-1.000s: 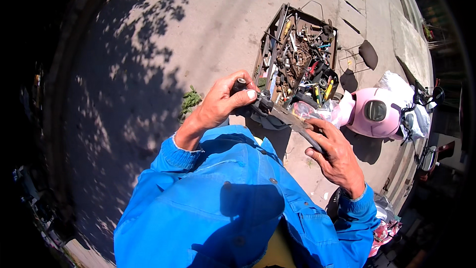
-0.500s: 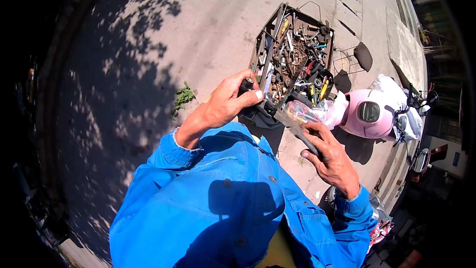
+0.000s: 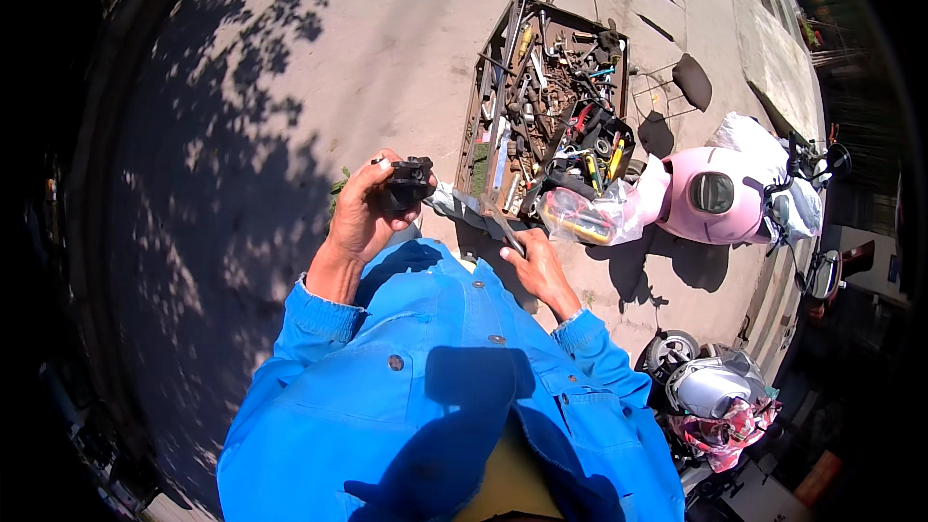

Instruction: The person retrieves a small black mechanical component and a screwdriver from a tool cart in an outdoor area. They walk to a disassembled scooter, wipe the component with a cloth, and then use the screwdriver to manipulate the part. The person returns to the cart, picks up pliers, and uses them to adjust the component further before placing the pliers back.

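My left hand (image 3: 356,215) is closed around a compact black part (image 3: 410,186) with an uneven, blocky shape; its exact kind does not show. To the right and slightly lower, my right hand (image 3: 543,273) grips a slim metal hand tool (image 3: 507,231) by its handle. The tool's head points up and left, near the toolbox's lower corner, and its kind is unclear. A gap separates tool and black part. Just beyond both hands stands an open metal toolbox (image 3: 480,121), crowded with wrenches, screwdrivers, sockets and rusty small parts.
A clear plastic bag (image 3: 590,216) lies by the toolbox's near right corner. Farther right are a pink scooter body (image 3: 735,216) with a dark mirror (image 3: 691,82). Another vehicle with a silver part (image 3: 709,389) stands at lower right. Tree shadow covers the pavement (image 3: 222,193) at left.
My left hand has moved left with the black part and turned it upward. My right hand has shifted left and a little up with the tool, and the two things have come apart.
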{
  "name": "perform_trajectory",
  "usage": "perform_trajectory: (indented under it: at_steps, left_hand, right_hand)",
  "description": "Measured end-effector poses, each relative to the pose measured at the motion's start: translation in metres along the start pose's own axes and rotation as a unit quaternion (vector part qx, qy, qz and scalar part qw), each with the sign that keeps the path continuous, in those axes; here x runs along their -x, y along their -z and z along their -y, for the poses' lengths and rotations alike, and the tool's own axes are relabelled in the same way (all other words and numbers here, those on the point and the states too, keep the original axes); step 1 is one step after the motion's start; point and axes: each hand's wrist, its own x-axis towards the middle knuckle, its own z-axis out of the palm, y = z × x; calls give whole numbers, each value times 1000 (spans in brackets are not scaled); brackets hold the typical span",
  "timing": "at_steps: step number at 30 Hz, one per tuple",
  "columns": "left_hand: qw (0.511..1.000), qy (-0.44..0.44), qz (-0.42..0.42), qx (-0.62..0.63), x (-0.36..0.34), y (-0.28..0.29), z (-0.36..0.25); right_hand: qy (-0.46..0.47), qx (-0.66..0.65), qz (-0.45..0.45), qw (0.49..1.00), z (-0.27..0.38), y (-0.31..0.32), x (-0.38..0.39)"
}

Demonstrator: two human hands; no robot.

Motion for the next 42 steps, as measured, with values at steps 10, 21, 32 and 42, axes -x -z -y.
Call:
perform_trajectory:
  at_steps: [10,21,32,42]
  left_hand:
    - [989,10,44,139,9,17,-5]
    - [996,9,51,72,5,19,-17]
    - [999,-10,-29,19,17,25,-31]
    - [998,-17,-66,-1,20,19,-29]
  right_hand:
    - [14,40,-244,969,-38,-93,-96]
    - [-30,-54,-272,960,-45,18,-134]
    - [-148,-124,-438,878,-144,82,-211]
    - [-130,98,-418,894,-135,113,-248]
